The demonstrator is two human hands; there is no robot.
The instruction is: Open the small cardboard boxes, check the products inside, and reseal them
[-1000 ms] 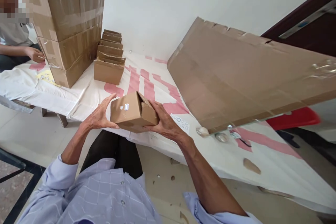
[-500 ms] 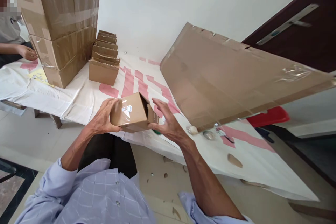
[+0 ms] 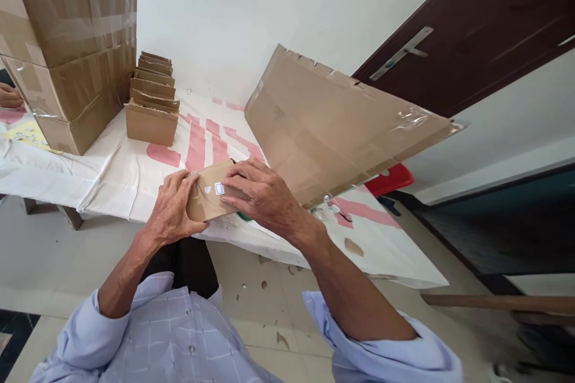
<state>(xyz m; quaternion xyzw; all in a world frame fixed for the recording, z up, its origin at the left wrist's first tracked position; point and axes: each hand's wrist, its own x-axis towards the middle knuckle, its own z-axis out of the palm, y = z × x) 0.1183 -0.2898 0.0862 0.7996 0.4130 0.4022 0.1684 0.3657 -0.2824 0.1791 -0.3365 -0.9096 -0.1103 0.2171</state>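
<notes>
A small brown cardboard box (image 3: 207, 196) is held above the front edge of the cloth-covered table. My left hand (image 3: 171, 208) is closed around its left end, thumb along the near edge. My right hand (image 3: 260, 192) is closed over the right end, its fingers curled onto the face beside a small white-and-blue label (image 3: 219, 188). That hand hides the flap end of the box. Just below it, part of a green object (image 3: 243, 216) shows, too covered to name.
A row of open small boxes (image 3: 151, 124) stands behind, beside a tall stack of taped cartons (image 3: 96, 66). To the right leans a large cardboard panel (image 3: 332, 125), with a red plastic container (image 3: 390, 179) beyond. Another person's hand (image 3: 9, 96) is at far left.
My right hand has moved from beside the open flap onto the box's face and right end. The box's opening is now covered. The view has shifted right.
</notes>
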